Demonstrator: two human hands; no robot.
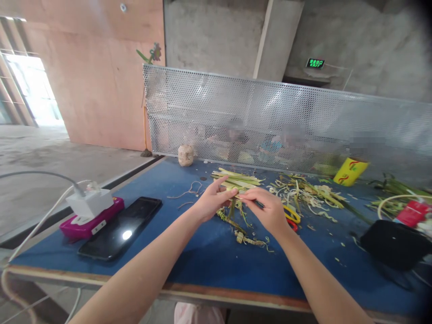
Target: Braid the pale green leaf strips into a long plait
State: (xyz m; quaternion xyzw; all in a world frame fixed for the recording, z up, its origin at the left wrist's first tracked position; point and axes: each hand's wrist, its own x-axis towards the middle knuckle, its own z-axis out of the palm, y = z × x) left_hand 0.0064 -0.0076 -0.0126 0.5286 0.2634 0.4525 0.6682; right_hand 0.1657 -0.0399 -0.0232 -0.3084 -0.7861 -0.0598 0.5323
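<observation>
Indoors, stalks on blue table, perforated screen

Plant piece partly behind hands

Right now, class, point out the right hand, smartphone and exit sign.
Right hand (270, 207): head view, back of hand.
Smartphone (119, 228): head view, dark screen.
Exit sign (315, 63): head view, lit green face.
</observation>
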